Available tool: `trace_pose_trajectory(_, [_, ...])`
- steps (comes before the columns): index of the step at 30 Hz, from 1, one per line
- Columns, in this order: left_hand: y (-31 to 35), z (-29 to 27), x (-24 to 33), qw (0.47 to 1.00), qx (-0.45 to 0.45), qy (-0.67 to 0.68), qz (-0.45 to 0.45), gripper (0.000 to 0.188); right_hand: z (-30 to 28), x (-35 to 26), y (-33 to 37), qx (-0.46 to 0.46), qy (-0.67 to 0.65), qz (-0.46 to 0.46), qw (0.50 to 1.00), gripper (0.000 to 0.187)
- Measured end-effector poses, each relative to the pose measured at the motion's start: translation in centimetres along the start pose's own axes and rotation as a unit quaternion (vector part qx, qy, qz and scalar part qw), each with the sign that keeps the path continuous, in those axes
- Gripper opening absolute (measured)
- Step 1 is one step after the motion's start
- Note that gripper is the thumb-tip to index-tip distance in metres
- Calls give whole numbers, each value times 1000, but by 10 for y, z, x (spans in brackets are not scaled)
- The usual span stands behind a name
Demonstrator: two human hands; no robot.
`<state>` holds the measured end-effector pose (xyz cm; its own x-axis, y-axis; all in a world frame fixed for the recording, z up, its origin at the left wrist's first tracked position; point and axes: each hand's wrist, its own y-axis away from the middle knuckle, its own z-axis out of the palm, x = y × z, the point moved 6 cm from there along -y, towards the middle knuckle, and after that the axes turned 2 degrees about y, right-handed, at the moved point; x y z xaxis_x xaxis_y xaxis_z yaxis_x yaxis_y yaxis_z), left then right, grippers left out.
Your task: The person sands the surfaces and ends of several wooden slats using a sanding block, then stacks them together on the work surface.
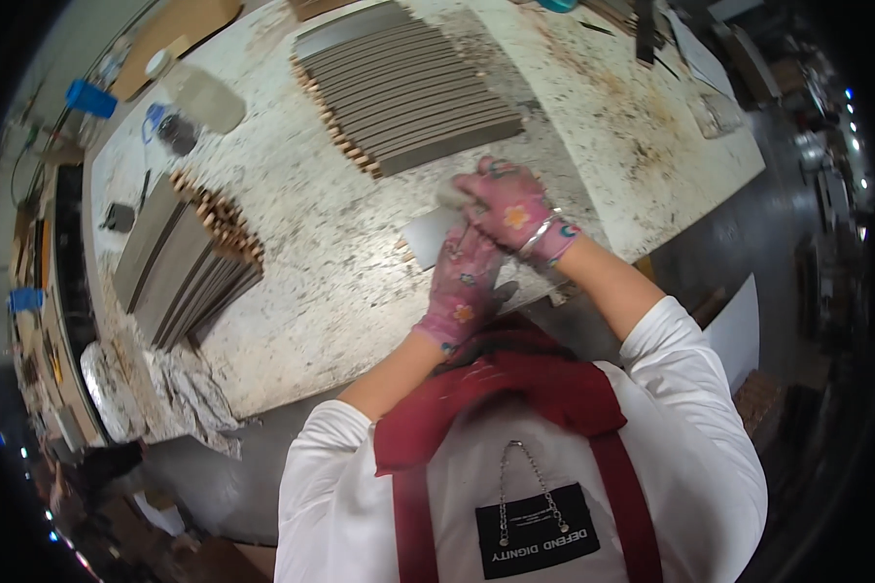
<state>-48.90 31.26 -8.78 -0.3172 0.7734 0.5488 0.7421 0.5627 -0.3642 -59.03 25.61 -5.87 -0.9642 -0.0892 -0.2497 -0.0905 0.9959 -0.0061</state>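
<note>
Both hands wear pink flowered gloves and meet near the table's front edge. Under them lies a flat, light grey piece with small wooden pegs showing at its left end. My left hand wraps over this piece, its fingers partly hidden by the other hand. Just beyond, my right hand is closed around a whitish wad, perhaps a cloth, against the far side of the grey piece. A wide row of grey-brown slats with pegged ends sits farther back on the table.
More pegged slats are stacked at the left. A cloudy plastic jug and a small dark jar stand behind them. Crumpled plastic wrap hangs over the near left edge of the stained white table.
</note>
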Motion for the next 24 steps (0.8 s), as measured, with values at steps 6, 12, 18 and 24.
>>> trace_pose_trajectory(6, [-19,-45,-14,997,-45,-41,-52,67,-46,169,77,119,-4,220,968,32])
trace_pose_trajectory(12, [-8,-51,-61,984,-93,-125,-86,72,-21,185,106,226,-368,212,876,38])
trace_pose_trajectory(18, [-9,-64,-29,985,-90,-94,-114,73,16,138,116,225,-704,318,594,46])
trace_pose_trajectory(24, [2,-72,3,995,-46,-88,6,63,48,120,115,228,-863,284,349,33])
